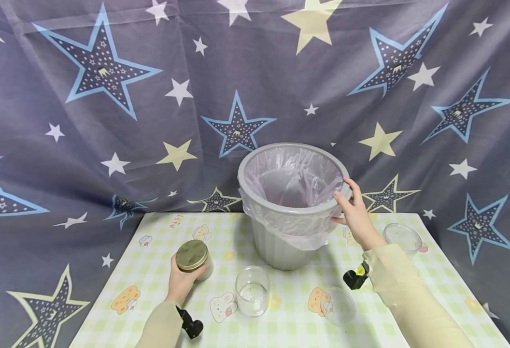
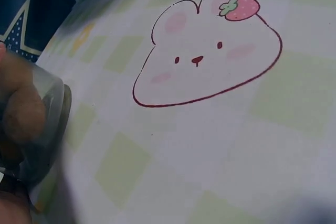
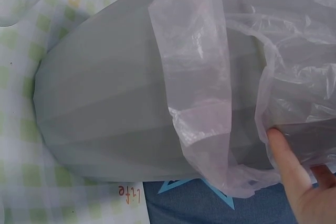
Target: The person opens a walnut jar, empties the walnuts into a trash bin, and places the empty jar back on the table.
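And here we are, two hands at work over the checked surface [image 1: 290, 326]. Out on the right, the right hand [image 1: 356, 216] has the grey bin [image 1: 281, 258], which stands upright by the far edge, just past the middle. That grip is closed over the right side of the rim, fingers bent, catching the thin liner [image 1: 309, 231] along with it; in the right wrist view a fingertip presses right at the bag's edge.

Over to the left edge, the left hand [image 1: 180, 284] wraps a jar with a green-gold lid [image 1: 192, 254]: its grip is curled round the side, only as wide as the jar. Whether the jar's base is off the surface, I can't tell.

Good handling here, I'd judge, means a firm pinch on the solid rim, not on the film alone, since the liner could slide or tear. The bin's tall side may tip if pulled sideways, so steady and level is the way. The jar looks smooth; a full wrap should hold it best. And mind the clear glass jar [image 1: 252, 294], standing between bin and near edge, with a clear disc [image 1: 341, 306] to its right!
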### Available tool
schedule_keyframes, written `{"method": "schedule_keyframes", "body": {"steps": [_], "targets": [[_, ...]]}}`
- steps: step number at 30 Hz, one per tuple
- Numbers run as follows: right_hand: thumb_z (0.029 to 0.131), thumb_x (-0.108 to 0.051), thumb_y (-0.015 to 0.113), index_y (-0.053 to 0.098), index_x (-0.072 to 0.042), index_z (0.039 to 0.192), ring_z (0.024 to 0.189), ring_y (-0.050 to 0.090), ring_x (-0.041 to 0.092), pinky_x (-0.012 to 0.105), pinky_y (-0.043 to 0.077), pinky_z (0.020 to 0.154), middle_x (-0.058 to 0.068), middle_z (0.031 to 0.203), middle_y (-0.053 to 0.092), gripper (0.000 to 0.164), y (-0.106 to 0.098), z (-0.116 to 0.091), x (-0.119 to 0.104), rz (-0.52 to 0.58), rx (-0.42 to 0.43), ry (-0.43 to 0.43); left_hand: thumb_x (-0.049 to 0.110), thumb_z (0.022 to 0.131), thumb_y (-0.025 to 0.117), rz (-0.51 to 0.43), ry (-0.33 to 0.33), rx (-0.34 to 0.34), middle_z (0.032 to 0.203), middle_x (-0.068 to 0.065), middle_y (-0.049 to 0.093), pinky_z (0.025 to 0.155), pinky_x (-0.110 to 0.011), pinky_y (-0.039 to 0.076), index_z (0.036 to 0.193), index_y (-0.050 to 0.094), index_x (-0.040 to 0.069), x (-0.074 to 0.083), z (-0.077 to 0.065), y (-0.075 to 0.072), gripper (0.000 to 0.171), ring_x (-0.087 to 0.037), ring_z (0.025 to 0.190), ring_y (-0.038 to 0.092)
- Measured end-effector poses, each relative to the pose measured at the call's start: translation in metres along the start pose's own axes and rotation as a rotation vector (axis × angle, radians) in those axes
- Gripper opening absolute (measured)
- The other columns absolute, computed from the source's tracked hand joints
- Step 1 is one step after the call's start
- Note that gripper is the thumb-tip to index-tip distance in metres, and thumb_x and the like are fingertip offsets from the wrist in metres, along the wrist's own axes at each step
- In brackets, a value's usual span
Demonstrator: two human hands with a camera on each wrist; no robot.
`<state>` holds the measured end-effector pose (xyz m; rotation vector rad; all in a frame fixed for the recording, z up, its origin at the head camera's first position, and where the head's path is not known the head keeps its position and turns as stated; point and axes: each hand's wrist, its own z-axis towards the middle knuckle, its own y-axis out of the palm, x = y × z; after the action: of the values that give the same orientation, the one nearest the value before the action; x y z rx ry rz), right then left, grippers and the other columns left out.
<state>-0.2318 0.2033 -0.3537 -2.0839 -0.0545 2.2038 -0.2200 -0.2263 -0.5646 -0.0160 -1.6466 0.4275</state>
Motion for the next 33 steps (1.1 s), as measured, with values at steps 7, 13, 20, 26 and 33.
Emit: {"method": "schedule_keyframes", "body": {"steps": [7,13,20,26,33], "targets": [[0.1,-0.032,0.041,0.007,-0.026,0.151,0.14,0.02,0.037,0.049,0.05,0.091,0.014,0.154,-0.011,0.062,-0.001,0.0,0.001,-0.008,0.011,0.004,0.02,0.074,0.081,-0.052,0.013,0.022,0.148,-0.019,0.029,0.116,-0.051,0.019,0.149,0.013,0.009,-0.003,-0.005,0.004,0.102,-0.037,0.138,0.027],[0.1,-0.032,0.04,0.006,-0.026,0.152,0.14,0.022,0.036,0.05,0.05,0.092,0.014,0.154,-0.01,0.062,0.0,-0.001,0.003,-0.009,0.01,0.01,0.021,0.073,0.082,-0.055,0.013,0.014,0.148,-0.019,0.029,0.116,-0.052,0.018,0.15,0.012,0.01,-0.003,-0.01,0.002,0.104,-0.038,0.138,0.026],[0.099,-0.034,0.041,0.01,-0.026,0.151,0.134,0.031,0.038,0.041,0.056,0.084,0.015,0.13,0.017,0.06,0.002,0.001,0.006,-0.021,0.039,0.001,0.02,0.073,0.082,-0.089,0.003,0.031,0.149,-0.018,0.028,0.116,-0.051,0.018,0.15,0.012,0.011,0.005,-0.012,-0.003,0.104,-0.037,0.139,0.026],[0.099,-0.034,0.042,0.01,-0.026,0.151,0.134,0.03,0.04,0.041,0.056,0.084,0.02,0.14,0.014,0.061,0.001,0.001,0.003,-0.014,0.038,-0.011,0.021,0.074,0.082,-0.116,0.006,0.024,0.149,-0.017,0.028,0.117,-0.049,0.017,0.15,0.011,0.012,0.022,-0.014,-0.002,0.104,-0.036,0.14,0.025],[0.1,-0.034,0.041,0.01,-0.027,0.151,0.133,0.033,0.037,0.044,0.055,0.085,0.017,0.136,0.021,0.06,0.002,0.001,0.003,-0.017,0.035,-0.006,0.019,0.075,0.08,-0.124,0.033,-0.022,0.147,-0.015,0.028,0.117,-0.05,0.016,0.149,0.012,0.013,0.038,-0.022,-0.003,0.101,-0.033,0.138,0.027]]}}
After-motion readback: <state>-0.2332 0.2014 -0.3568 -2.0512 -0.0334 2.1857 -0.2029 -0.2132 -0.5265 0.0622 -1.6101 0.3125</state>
